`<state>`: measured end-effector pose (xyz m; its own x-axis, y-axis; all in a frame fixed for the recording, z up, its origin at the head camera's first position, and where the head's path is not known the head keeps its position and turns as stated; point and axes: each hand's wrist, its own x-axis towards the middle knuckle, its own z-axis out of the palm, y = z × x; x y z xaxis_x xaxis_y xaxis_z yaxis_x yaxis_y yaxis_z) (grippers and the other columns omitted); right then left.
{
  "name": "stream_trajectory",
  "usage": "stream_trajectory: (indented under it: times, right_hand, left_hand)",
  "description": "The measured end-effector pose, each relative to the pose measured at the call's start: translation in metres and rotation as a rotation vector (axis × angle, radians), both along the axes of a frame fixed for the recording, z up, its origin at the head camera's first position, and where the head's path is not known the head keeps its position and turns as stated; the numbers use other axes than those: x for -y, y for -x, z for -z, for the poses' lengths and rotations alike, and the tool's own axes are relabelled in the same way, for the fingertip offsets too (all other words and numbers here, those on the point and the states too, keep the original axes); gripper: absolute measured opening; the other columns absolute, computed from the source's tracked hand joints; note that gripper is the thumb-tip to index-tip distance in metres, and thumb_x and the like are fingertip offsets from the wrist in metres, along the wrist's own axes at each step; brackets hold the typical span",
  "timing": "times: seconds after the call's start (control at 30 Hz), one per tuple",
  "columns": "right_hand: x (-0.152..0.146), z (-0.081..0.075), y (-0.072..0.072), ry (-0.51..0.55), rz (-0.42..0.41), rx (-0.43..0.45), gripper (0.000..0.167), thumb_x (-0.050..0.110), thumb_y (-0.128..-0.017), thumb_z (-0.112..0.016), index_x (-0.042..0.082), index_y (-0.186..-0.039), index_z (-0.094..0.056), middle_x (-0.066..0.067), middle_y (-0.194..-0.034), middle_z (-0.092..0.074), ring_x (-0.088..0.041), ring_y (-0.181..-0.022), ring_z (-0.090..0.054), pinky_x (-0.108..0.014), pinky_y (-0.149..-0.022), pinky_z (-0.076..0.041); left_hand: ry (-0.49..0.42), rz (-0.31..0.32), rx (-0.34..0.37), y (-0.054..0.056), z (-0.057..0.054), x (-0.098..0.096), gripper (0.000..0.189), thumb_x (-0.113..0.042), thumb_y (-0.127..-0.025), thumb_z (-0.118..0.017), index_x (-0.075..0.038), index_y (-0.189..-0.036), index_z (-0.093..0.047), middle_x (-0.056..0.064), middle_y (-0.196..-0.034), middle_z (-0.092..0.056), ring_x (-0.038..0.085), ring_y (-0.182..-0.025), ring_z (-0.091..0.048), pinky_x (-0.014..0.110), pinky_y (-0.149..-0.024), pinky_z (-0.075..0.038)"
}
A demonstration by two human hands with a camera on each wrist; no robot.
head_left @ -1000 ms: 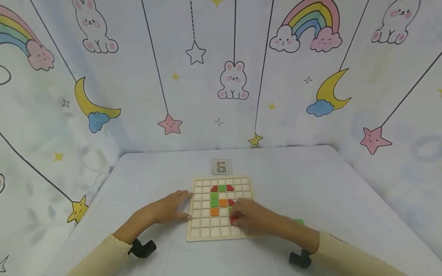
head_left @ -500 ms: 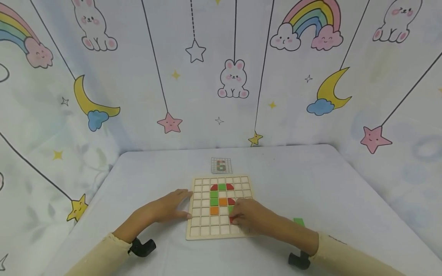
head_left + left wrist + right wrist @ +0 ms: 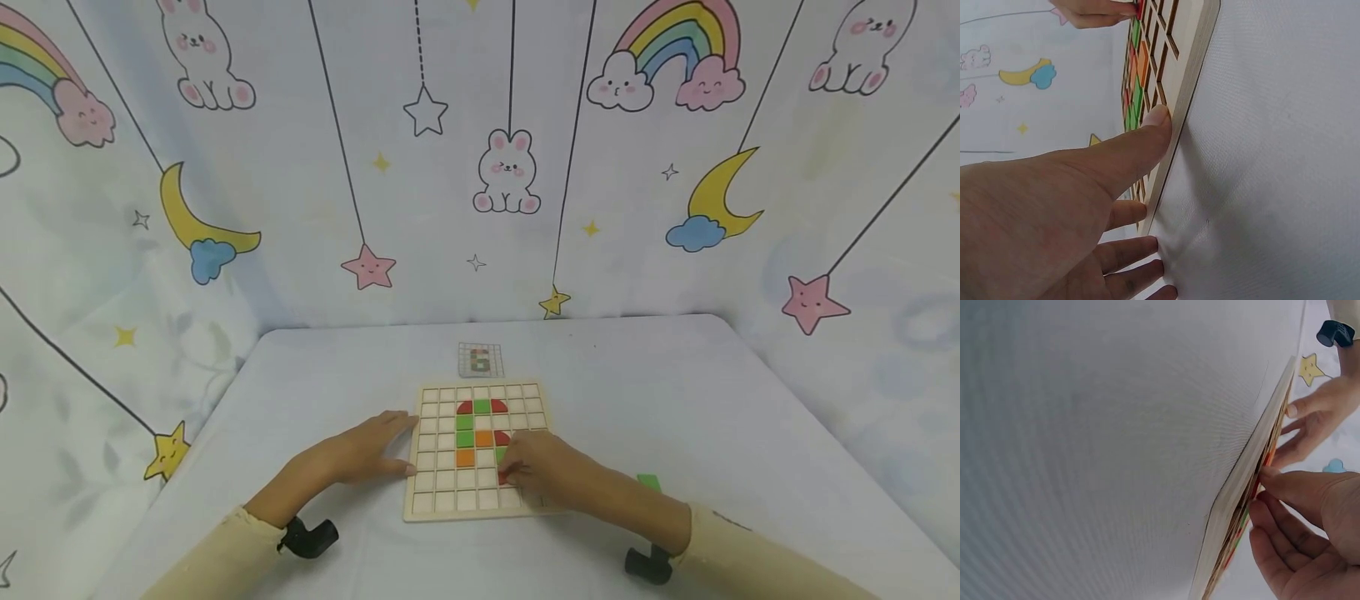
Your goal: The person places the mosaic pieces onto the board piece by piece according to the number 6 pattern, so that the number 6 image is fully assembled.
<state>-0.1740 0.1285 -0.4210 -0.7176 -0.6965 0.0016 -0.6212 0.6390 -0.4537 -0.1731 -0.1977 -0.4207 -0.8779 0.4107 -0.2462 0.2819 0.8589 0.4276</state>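
A square wooden grid board (image 3: 446, 503) lies on the white table, with red, green and orange tiles in some of its cells. My left hand (image 3: 365, 450) rests against the board's left edge, thumb and fingers spread; in the left wrist view the thumb (image 3: 1129, 150) touches the rim. Over the right part of the board, my right hand (image 3: 546, 468) pinches a red tile (image 3: 503, 479) sitting at a cell below a partly covered green tile (image 3: 500, 455). An orange tile (image 3: 466, 457) lies to the left. The right hand hides several cells.
Behind the board lies a small gridded card (image 3: 481, 361) with a coloured 6-shaped pattern. A loose green tile (image 3: 648, 482) is on the table beyond the right forearm. A patterned cloth (image 3: 450, 192) stands behind and beside the table.
Both hands keep nearly the same places, with the right fingers still at the red tile. The head view has shifted very slightly.
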Motion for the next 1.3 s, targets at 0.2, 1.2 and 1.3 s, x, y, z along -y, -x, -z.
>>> stream_trajectory:
  times: [0.2,1.2,1.3]
  right_hand:
    - [-0.007,0.001,0.001,0.019,0.074,0.053,0.014,0.014,-0.093,-0.082,0.021,-0.105,-0.084,0.017,-0.097,-0.068,-0.004,-0.091,-0.058,-0.022,-0.084,-0.058]
    - [-0.199,-0.008,-0.017,0.042,0.300,0.220,0.041,0.035,-0.090,-0.084,0.018,-0.125,-0.071,0.008,-0.121,-0.069,-0.023,-0.117,-0.065,-0.028,-0.093,-0.059]
    - [-0.201,-0.001,-0.020,0.038,0.304,0.198,0.040,0.036,-0.088,-0.085,0.020,-0.122,-0.071,0.011,-0.117,-0.068,-0.015,-0.114,-0.064,-0.027,-0.094,-0.058]
  left_hand:
    - [-0.012,0.003,0.001,0.001,0.001,0.001,0.086,-0.044,-0.096,-0.077,-0.003,-0.161,-0.039,0.025,-0.166,-0.036,0.044,-0.154,-0.035,0.060,-0.125,-0.034]
    - [-0.006,0.003,0.012,0.000,-0.003,-0.002,0.085,-0.043,-0.096,-0.078,-0.003,-0.161,-0.040,0.026,-0.166,-0.036,0.045,-0.154,-0.034,0.061,-0.125,-0.034]
    - [-0.006,-0.001,0.017,0.001,-0.004,-0.002,0.085,-0.042,-0.096,-0.079,-0.003,-0.160,-0.040,0.026,-0.165,-0.036,0.045,-0.154,-0.035,0.061,-0.125,-0.034]
